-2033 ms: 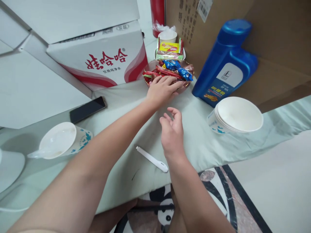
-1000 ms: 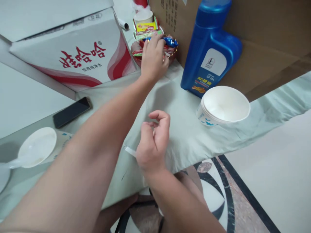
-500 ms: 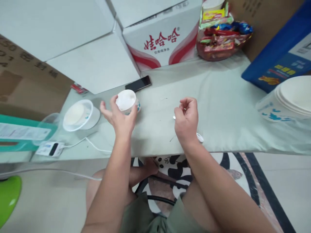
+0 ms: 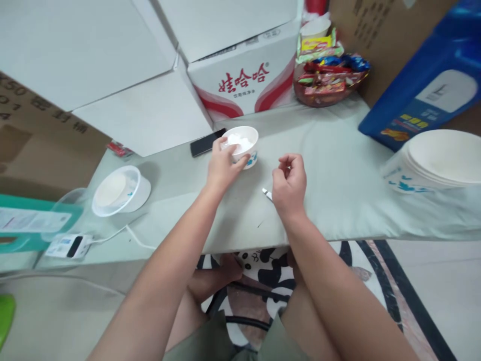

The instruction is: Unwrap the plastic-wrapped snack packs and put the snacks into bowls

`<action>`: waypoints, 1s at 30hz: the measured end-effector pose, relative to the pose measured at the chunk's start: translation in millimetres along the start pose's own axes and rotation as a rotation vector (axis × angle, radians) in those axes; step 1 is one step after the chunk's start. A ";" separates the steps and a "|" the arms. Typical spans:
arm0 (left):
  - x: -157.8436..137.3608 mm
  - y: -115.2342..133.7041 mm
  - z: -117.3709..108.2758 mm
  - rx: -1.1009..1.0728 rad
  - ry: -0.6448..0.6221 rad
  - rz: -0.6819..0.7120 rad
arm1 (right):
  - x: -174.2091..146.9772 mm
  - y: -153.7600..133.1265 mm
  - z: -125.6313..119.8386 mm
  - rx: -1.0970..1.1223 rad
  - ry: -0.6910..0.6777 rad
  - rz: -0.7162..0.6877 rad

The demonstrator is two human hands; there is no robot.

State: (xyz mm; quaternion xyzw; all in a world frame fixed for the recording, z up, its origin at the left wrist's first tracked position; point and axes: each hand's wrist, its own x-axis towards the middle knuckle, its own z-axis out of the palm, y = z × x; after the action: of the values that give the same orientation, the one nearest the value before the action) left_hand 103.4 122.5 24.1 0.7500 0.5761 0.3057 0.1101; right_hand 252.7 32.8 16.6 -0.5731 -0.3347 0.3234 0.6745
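Observation:
A small white paper bowl (image 4: pixel 248 159) with a blue pattern and something white inside stands at the middle of the cloth-covered table. My left hand (image 4: pixel 223 163) is closed on its near left side, with the thumb at the front and the fingers at the rim. To the right, my right hand (image 4: pixel 289 180) is curled shut above the table, and whatever its fingers may hold is hidden. A thin white piece with dark marks (image 4: pixel 267 194) shows beside it, partly covered by the hand; I cannot tell whether it is touched.
Behind the bowl lies a black phone (image 4: pixel 207 143). A clear plastic tub (image 4: pixel 141 193) stands left, near a white power adapter (image 4: pixel 69 246). Stacked paper buckets (image 4: pixel 409 175), a blue jug (image 4: pixel 417 100) and a snack bowl (image 4: pixel 319 100) are right. White cartons (image 4: pixel 240 75) line the back.
My left hand, spread around the bowl before, has moved it right and away from me, in front of the phone. My right hand stays nearly in place, still curled. The view has shifted slightly.

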 end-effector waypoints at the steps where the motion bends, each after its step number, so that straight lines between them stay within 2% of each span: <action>1: 4.8 16.0 12.2 -0.010 -0.032 0.042 | 9.8 1.4 -5.4 -0.004 0.037 0.035; 5: 17.7 80.4 68.7 -0.066 -0.170 0.191 | 38.0 7.5 -36.3 0.048 0.178 0.241; 8: 26.9 121.9 110.3 -0.072 -0.259 0.237 | 43.8 6.5 -60.8 0.132 0.239 0.275; 10: 35.6 144.5 133.2 -0.040 -0.277 0.222 | 47.0 3.5 -73.9 0.176 0.261 0.294; 13: 53.7 168.6 157.9 0.019 -0.229 0.189 | 57.1 -0.6 -88.3 0.222 0.292 0.307; 18: 88.9 182.2 179.0 0.025 -0.147 0.094 | 73.8 -2.5 -98.1 0.254 0.344 0.309; 22: 113.6 178.9 191.8 -0.059 -0.106 0.086 | 72.4 -2.0 -92.0 0.228 0.289 0.336; 26: 137.4 173.8 207.7 -0.145 -0.063 0.100 | 65.9 -4.0 -80.8 0.155 0.231 0.298; 30: 152.2 177.1 217.4 -0.188 -0.054 0.056 | 65.7 -8.4 -74.1 0.106 0.194 0.313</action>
State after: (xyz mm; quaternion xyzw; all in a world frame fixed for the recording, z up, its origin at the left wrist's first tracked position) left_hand 394.5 249.7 -5.2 0.7601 0.5206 0.3411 0.1869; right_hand 351.3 44.3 21.4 -0.6102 -0.1576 0.3847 0.6744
